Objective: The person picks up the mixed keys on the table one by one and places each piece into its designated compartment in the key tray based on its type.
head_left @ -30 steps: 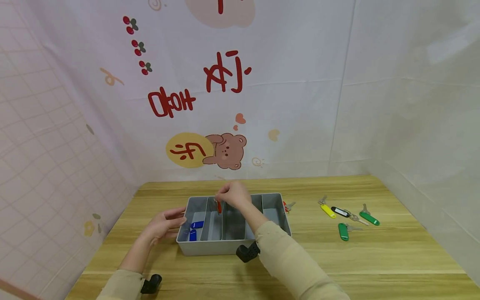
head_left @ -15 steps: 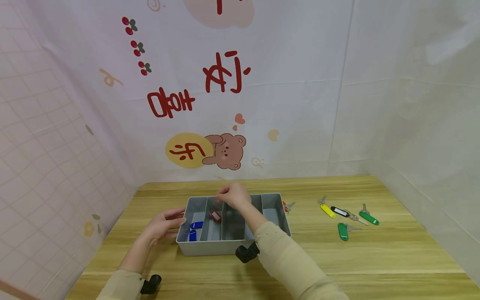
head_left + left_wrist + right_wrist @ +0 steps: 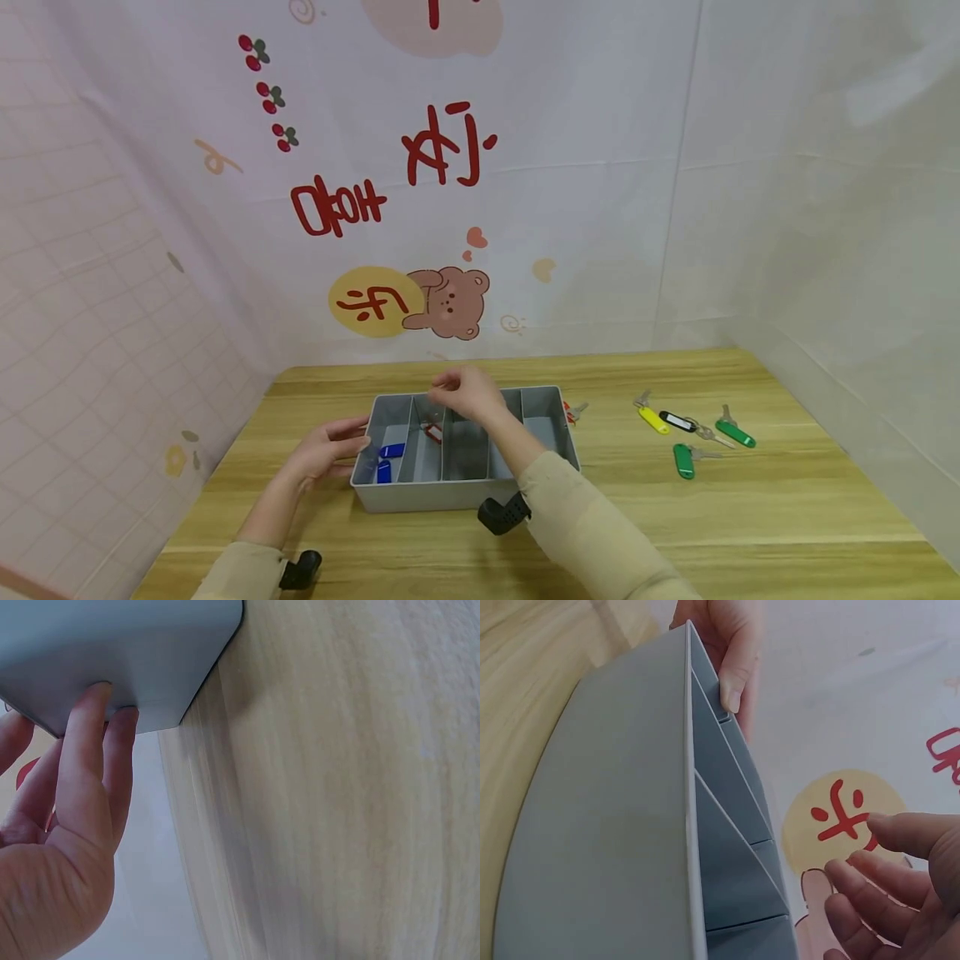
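Note:
A grey divided tray stands on the table. My left hand grips its left side, thumb over the rim and fingers against the outer wall, as the left wrist view shows from below. Two blue key tags lie in the leftmost compartment. In the compartment beside it rests a red key tag. Above the tray's back part hovers my right hand. Its fingers are loosely bent and apart with nothing between them in the right wrist view.
Right of the tray, a red-tagged key lies close to its wall. Farther right are keys with a yellow tag, a black tag and two green tags. A printed cloth hangs behind the table.
The red key tag hung from my right hand's fingers a second ago; it has dropped into the second compartment. My right fingers have parted. The left hand stays on the tray.

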Demonstrator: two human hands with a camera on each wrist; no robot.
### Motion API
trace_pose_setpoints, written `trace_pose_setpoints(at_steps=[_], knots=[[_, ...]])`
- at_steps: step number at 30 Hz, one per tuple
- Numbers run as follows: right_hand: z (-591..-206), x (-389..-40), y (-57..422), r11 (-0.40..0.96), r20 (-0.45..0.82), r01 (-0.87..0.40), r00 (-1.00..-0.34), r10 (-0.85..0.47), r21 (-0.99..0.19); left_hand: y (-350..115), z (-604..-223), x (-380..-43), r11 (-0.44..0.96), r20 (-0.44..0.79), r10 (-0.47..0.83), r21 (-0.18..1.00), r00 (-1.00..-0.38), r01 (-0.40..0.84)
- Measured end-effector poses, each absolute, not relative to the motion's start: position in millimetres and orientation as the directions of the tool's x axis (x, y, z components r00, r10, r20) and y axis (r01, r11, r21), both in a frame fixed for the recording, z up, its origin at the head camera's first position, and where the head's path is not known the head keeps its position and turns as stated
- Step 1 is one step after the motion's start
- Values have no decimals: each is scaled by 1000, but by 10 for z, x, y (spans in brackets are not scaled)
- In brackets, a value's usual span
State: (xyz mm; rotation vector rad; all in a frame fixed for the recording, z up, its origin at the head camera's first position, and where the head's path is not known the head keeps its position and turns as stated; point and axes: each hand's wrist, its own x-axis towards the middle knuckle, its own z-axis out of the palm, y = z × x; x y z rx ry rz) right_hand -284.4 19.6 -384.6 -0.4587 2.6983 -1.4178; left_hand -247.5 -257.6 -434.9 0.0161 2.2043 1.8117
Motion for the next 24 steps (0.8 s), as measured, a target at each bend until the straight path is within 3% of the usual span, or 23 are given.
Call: trace_pose_setpoints(at_steps=[24], knots=[[-3844,-2584,413,530,137,-301,-936,-325,-793,-2569,-4344,-2457,212,-210,186,962,-960,-170]])
